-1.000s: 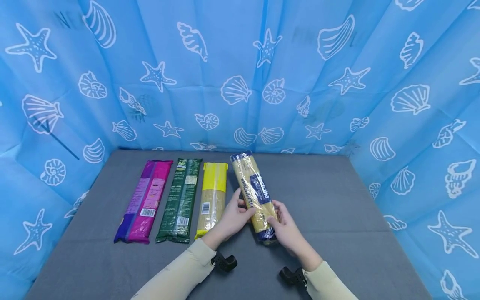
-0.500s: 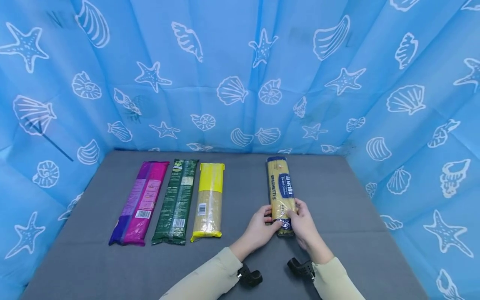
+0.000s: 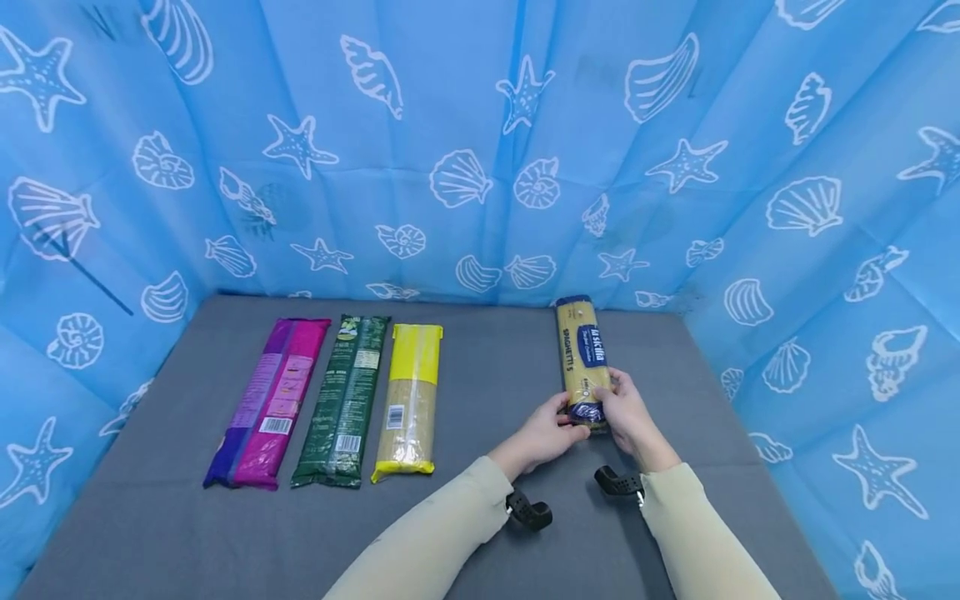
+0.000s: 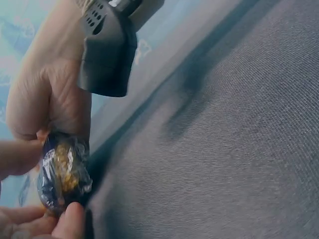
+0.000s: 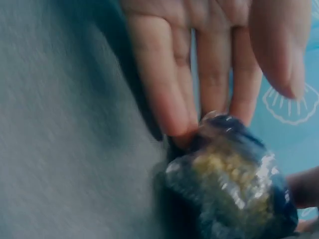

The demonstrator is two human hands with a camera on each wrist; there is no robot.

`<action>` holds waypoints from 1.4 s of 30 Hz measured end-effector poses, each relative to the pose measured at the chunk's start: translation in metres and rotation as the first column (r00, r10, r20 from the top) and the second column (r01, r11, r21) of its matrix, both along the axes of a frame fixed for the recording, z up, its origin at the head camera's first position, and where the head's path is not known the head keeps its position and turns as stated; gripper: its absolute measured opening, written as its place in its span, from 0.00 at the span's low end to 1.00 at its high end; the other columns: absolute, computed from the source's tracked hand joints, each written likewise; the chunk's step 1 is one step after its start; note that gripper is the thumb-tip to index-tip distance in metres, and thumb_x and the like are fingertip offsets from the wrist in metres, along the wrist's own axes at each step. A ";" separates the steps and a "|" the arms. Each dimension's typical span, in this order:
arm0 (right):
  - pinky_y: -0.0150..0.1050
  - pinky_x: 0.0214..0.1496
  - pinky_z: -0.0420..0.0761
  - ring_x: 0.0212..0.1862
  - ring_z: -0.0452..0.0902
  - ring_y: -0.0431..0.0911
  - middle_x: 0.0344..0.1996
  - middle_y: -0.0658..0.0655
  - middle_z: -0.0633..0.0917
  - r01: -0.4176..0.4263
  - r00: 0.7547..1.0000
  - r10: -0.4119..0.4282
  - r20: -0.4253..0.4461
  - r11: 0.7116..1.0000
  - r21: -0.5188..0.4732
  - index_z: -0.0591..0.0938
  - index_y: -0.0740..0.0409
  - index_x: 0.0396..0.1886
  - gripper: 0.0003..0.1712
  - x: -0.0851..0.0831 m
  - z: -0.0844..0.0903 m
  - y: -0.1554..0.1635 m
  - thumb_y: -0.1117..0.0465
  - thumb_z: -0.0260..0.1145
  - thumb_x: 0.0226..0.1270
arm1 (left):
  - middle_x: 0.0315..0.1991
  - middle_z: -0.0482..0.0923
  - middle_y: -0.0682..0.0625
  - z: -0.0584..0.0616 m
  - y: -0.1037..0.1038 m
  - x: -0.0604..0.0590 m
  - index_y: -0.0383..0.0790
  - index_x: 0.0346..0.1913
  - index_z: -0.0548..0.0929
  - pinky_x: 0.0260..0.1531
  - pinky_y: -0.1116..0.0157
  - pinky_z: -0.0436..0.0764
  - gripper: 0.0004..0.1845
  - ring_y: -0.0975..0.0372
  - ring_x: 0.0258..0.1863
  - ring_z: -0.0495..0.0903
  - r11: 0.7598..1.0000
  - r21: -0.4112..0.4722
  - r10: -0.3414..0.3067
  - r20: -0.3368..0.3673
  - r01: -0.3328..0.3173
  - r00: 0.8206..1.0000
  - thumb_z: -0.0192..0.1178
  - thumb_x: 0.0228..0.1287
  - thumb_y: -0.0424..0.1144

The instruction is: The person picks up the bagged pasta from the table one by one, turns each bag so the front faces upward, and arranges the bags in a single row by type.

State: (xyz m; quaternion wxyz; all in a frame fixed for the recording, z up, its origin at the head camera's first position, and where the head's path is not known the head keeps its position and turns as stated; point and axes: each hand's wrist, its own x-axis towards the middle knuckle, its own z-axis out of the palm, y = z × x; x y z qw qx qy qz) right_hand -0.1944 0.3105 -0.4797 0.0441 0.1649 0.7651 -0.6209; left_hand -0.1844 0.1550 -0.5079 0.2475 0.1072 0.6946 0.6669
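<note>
A clear spaghetti pack with blue ends and a blue label (image 3: 581,358) lies lengthwise on the grey table (image 3: 487,367), toward its back right. Both hands hold its near end. My left hand (image 3: 558,421) pinches it from the left, my right hand (image 3: 618,404) wraps it from the right. In the left wrist view, the crinkled blue end of the pack (image 4: 62,177) sits between my left fingertips (image 4: 70,221) and the right palm (image 4: 50,94). The right wrist view shows my right fingers (image 5: 199,74) lying against the spaghetti pack's end (image 5: 234,184).
Three more long packs lie side by side at the left: a purple-magenta pack (image 3: 266,400), a green pack (image 3: 341,387) and a yellow pack (image 3: 408,400). Blue shell-print cloth (image 3: 480,150) walls the table on three sides. Bare grey table lies between the yellow pack and my hands.
Both hands have carried the spaghetti pack from beside the yellow pack to the right and farther back. It now lies straight.
</note>
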 end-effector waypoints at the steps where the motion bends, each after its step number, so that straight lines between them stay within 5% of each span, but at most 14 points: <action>1: 0.35 0.44 0.78 0.52 0.73 0.54 0.59 0.70 0.66 -0.003 1.000 0.003 0.007 1.000 0.026 0.49 0.65 0.74 0.30 -0.001 -0.001 0.002 0.66 0.45 0.77 | 0.61 0.71 0.47 0.000 0.000 0.001 0.43 0.72 0.63 0.52 0.63 0.77 0.35 0.58 0.57 0.74 1.000 0.008 -0.022 0.017 0.022 1.000 0.65 0.63 0.36; 8: 0.40 0.41 0.80 0.47 0.76 0.56 0.55 0.74 0.72 -0.037 0.999 0.034 0.015 0.954 0.297 0.56 0.71 0.71 0.31 0.000 -0.004 0.007 0.63 0.52 0.74 | 0.65 0.67 0.43 -0.003 -0.002 0.006 0.43 0.73 0.61 0.57 0.63 0.73 0.35 0.53 0.63 0.70 0.996 0.047 -0.079 0.049 0.076 0.996 0.62 0.65 0.35; 16: 0.48 0.45 0.80 0.49 0.76 0.61 0.54 0.77 0.73 -0.035 0.998 0.052 -0.023 0.883 0.469 0.59 0.74 0.69 0.32 0.000 -0.007 0.005 0.62 0.55 0.73 | 0.67 0.66 0.45 -0.008 -0.006 0.007 0.41 0.73 0.62 0.58 0.65 0.72 0.34 0.56 0.65 0.67 0.991 0.103 -0.088 0.047 0.083 0.995 0.61 0.66 0.34; 23: 0.60 0.57 0.63 0.59 0.56 0.65 0.60 0.75 0.63 0.058 0.993 0.017 -0.120 0.802 0.594 0.61 0.69 0.70 0.34 0.005 0.002 -0.007 0.57 0.58 0.70 | 0.70 0.63 0.45 -0.001 -0.017 0.004 0.40 0.75 0.57 0.55 0.63 0.75 0.35 0.55 0.62 0.71 0.994 0.083 -0.067 -0.033 0.070 0.997 0.59 0.68 0.34; 31: 0.55 0.57 0.70 0.58 0.66 0.60 0.58 0.68 0.67 0.101 0.953 0.053 -0.299 0.872 0.478 0.65 0.61 0.69 0.34 0.007 0.016 -0.037 0.48 0.61 0.70 | 0.70 0.63 0.43 0.018 -0.062 -0.008 0.45 0.75 0.56 0.52 0.60 0.77 0.36 0.56 0.60 0.74 1.000 -0.010 -0.012 -0.190 0.010 0.982 0.60 0.68 0.39; 36: 0.52 0.59 0.72 0.60 0.68 0.59 0.60 0.66 0.68 0.033 0.931 0.108 -0.348 0.926 0.376 0.65 0.62 0.69 0.37 0.008 0.022 -0.058 0.46 0.62 0.69 | 0.69 0.65 0.43 0.027 -0.097 -0.015 0.44 0.74 0.57 0.53 0.58 0.77 0.37 0.53 0.60 0.74 0.999 -0.009 0.043 -0.233 -0.046 0.972 0.61 0.67 0.39; 42: 0.51 0.58 0.74 0.57 0.72 0.55 0.60 0.62 0.72 -0.074 0.927 0.176 -0.332 0.952 0.296 0.63 0.57 0.70 0.39 0.011 0.024 -0.089 0.42 0.62 0.67 | 0.69 0.65 0.45 0.035 -0.146 -0.022 0.44 0.74 0.57 0.55 0.54 0.76 0.37 0.53 0.60 0.74 0.992 -0.021 0.114 -0.285 -0.125 0.952 0.61 0.67 0.40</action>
